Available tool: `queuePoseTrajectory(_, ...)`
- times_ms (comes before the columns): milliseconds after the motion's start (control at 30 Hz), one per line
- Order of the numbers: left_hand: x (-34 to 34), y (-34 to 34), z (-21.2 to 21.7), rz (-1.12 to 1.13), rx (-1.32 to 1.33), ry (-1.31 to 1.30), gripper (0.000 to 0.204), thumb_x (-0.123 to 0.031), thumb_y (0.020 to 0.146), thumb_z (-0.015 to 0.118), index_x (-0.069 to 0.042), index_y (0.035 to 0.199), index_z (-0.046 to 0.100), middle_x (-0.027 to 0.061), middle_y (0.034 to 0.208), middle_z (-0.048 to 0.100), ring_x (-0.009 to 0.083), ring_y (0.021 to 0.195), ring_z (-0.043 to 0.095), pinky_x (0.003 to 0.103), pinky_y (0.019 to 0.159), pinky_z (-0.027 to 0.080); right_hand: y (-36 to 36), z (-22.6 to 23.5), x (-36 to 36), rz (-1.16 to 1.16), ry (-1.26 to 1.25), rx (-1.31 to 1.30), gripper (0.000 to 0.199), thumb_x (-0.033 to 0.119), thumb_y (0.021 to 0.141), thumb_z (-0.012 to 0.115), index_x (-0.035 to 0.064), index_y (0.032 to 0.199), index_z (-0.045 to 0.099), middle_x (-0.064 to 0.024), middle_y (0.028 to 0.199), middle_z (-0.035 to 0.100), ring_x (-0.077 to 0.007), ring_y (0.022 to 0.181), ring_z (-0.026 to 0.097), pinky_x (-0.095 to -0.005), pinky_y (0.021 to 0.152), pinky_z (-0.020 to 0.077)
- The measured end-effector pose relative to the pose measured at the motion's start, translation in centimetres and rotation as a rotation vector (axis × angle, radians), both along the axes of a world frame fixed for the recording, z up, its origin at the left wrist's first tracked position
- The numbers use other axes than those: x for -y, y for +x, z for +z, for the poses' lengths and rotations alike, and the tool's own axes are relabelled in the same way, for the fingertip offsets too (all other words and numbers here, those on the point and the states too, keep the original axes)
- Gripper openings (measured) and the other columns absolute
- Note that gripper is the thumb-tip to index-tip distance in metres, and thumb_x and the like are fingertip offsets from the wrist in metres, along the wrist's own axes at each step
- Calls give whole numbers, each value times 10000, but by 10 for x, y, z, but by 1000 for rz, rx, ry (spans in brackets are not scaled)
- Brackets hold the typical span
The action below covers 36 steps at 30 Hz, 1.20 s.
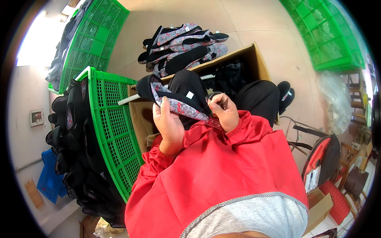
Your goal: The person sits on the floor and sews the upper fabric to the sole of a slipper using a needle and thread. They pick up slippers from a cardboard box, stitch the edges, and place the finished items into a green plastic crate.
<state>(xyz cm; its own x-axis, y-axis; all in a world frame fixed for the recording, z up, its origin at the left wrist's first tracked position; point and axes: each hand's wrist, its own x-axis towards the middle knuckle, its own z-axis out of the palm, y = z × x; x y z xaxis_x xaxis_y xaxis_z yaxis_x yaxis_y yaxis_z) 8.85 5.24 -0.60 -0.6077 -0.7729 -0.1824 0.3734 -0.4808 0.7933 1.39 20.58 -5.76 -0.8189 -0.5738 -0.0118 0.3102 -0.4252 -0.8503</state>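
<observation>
A black slipper [180,106] with a grey and red floral lining lies over my lap, its toe toward the upper left. A small white label shows inside it. My left hand [170,126] grips the slipper's near edge between thumb and fingers. At the heel end, my right hand [225,113] is closed, thumb against curled fingers, around something small and dark whose kind I cannot make out. Just beyond my knees stands an open cardboard box [260,65] with black material inside. A heap of similar slippers [180,49] rests on the floor behind it.
Close on my left stands a green plastic crate [113,115], with many black slippers [73,135] beside it. Further green crates [97,37] rise at the far left and far right. Another slipper [285,97] sits beside my right knee. A clear plastic bag [334,101] lies at right.
</observation>
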Motion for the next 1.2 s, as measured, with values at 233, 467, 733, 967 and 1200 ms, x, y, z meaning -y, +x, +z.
queuePoseTrajectory(233,14,18,-15,66,357,-311,256,-83,886,716,-33,991,488,18,910,570,59,792,516,221,713,459,1,6,-5,-8,-31,131,126,141,955,623,80,945,514,-85,929,628,-68,566,510,-171,521,376)
queuePoseTrajectory(467,7,11,6,414,834,-1336,456,-75,744,800,-12,1114,540,97,968,574,249,925,564,366,841,467,3,10,-2,-30,-10,111,137,164,972,600,82,976,490,-115,973,622,-140,736,680,-170,505,390)
queuePoseTrajectory(733,0,-9,35,-313,321,-1817,128,-64,724,723,-48,850,709,59,914,670,239,889,643,391,834,484,3,12,1,-75,-40,-15,156,117,989,557,-11,940,483,-112,931,601,-150,770,650,-259,784,536)
queuePoseTrajectory(967,-8,-19,27,-326,304,-1770,150,-40,685,744,-45,826,694,44,822,614,242,800,606,359,735,475,-7,15,-7,-33,52,-41,144,126,988,565,1,957,499,-97,924,621,-138,773,641,-247,758,518)
queuePoseTrajectory(1200,-4,-28,16,-267,266,-1768,182,-12,700,712,-25,871,652,77,833,606,270,781,596,368,689,482,-35,2,-24,158,263,-12,354,334,1033,470,8,1168,500,-74,905,652,-100,685,576,-237,639,476)
